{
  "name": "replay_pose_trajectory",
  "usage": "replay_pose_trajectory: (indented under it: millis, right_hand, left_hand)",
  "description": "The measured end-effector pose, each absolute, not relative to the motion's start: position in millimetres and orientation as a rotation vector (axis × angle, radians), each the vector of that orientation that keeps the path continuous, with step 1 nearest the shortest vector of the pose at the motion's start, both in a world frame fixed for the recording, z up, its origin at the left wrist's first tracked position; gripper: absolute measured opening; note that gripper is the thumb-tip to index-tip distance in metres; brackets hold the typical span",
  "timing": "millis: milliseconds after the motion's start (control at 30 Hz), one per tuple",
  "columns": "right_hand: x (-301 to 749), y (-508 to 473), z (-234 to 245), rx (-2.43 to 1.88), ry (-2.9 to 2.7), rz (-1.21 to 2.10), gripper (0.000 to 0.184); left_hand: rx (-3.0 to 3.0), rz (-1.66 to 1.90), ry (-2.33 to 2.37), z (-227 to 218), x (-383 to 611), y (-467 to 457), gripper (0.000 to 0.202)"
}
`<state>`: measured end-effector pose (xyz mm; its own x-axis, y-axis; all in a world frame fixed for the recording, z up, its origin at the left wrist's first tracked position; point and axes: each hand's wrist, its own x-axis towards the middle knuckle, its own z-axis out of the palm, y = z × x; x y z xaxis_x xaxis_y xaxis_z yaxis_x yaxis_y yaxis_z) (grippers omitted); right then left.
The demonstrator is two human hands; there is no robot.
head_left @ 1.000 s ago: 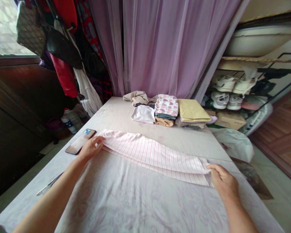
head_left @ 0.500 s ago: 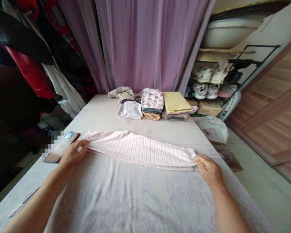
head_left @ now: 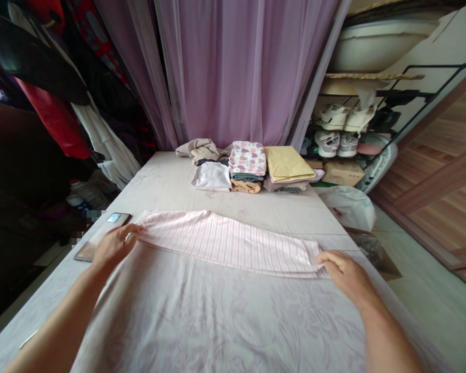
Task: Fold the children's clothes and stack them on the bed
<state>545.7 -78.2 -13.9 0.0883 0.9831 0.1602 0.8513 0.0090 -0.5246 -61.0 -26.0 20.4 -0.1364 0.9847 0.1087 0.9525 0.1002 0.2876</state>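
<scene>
Pink-and-white striped pants, folded lengthwise, lie stretched across the cloth-covered table. My left hand pinches their left end, fingers closed on the fabric. At the opposite end, my right hand grips the lower corner between thumb and bent fingers. Just behind my left wrist lies a phone, partly covered by the hand. A thin stick-like item shows beside my left forearm, mostly hidden by it.
Folded clothes stand at the table's far end: a heart-print pile, a yellow folded piece, a white one and a crumpled beige garment. Behind hangs a purple curtain. A shoe rack stands right, hanging clothes left.
Both hands keep hold of the striped pants. The right end and my right hand sit slightly further right and lower. The whole view has shifted a little.
</scene>
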Motion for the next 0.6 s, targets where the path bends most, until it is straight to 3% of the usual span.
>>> replay_pose_trajectory:
  millis: [200,300,467,600]
  right_hand:
    - [552.6,-55.6,-14.0,-2.271,-1.6,0.191,0.048]
    - [550.3,-47.4,-15.9,-2.372,-1.668,0.254,0.047]
    - [542.1,-45.5,-17.6,-2.413,-1.649,0.299,0.045]
    - [537.7,-37.6,-14.0,-2.232,-1.596,0.181,0.033]
  left_hand:
    - [1.962,0.428,2.443,37.3,-56.5,7.5,0.048]
    - [2.112,0.339,2.3,33.0,-51.1,33.3,0.051]
    - [2.096,0.061,2.131,18.7,-51.9,65.3,0.039]
    - [1.947,0.141,2.128,21.8,-54.4,68.8,0.035]
